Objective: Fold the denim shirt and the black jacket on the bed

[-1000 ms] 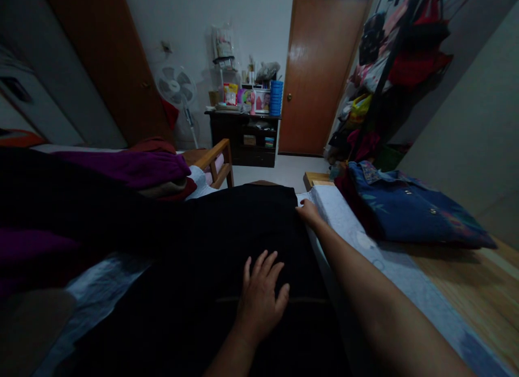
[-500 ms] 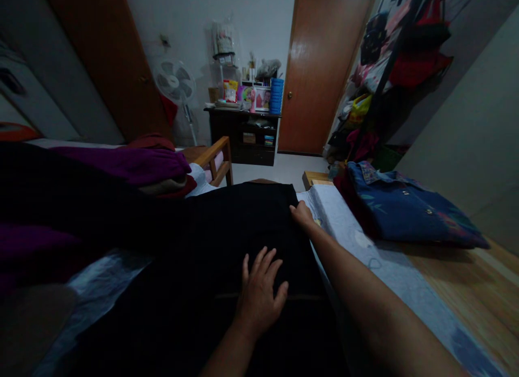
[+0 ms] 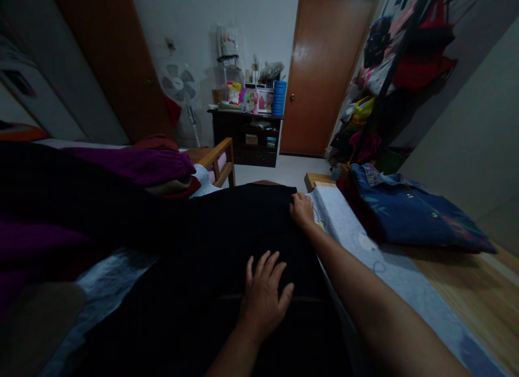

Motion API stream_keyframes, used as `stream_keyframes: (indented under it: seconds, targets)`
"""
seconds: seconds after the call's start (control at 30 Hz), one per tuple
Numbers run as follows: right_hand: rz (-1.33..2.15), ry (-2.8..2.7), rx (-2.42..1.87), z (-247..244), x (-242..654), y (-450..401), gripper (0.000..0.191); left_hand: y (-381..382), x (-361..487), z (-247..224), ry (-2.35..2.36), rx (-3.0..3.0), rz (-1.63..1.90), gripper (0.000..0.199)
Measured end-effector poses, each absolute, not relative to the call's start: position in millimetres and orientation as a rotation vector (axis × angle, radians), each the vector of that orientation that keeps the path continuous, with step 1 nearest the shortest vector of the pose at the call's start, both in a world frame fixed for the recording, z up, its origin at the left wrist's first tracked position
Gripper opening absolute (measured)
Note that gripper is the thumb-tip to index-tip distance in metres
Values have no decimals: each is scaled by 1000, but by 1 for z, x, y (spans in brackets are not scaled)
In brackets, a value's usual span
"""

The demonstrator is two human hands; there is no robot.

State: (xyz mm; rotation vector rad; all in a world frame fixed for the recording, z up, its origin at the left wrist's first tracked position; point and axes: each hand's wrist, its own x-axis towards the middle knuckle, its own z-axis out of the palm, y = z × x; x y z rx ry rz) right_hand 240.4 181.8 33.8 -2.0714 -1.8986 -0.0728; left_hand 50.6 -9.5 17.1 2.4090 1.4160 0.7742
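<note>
A black garment [image 3: 227, 231] lies spread over the bed in front of me, too dark for its folds or kind to show well. My left hand [image 3: 265, 296] rests flat on it with the fingers spread and nothing held. At the garment's far right corner, my right hand [image 3: 303, 209] has its fingers bent over the edge, gripping the cloth; the fingertips are partly hidden. A thin pale line runs across the garment beside my left hand.
Purple clothing [image 3: 141, 163] is heaped at the left. A folded blue floral shirt [image 3: 417, 206] lies on dark red cloth at the right, near the pale patterned sheet [image 3: 348, 220]. Beyond are a wooden chair arm [image 3: 219, 152], a fan [image 3: 178, 82] and a dark cabinet [image 3: 247, 139].
My right hand has shifted from a pinch on the garment's side edge to fingers bent over its far right corner. My left hand stays spread on the cloth. The view has shifted slightly.
</note>
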Motion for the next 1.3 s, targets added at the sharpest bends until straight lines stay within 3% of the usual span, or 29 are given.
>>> stream_keyframes:
  seconds: [0.23, 0.37, 0.47, 0.9, 1.13, 1.3]
  targets:
    - [312, -2229, -1912, 50, 233, 234, 60, -3, 51, 9, 1478, 2382, 832, 35]
    - [402, -2327, -1945, 61, 230, 251, 43, 4, 47, 8, 1641, 2361, 835, 59]
    - [422, -2352, -1994, 69, 233, 255, 30, 8, 45, 11, 1736, 2352, 793, 64]
    - [175, -2260, -2101, 71, 251, 240, 36, 13, 51, 19, 1717, 2302, 703, 18]
    - [-11, -1851, -2086, 56, 265, 206, 55, 3, 61, 28, 1535, 2204, 701, 16]
    - [739, -1478, -2276, 61, 278, 188, 45, 0, 64, 24, 1304, 1988, 838, 48]
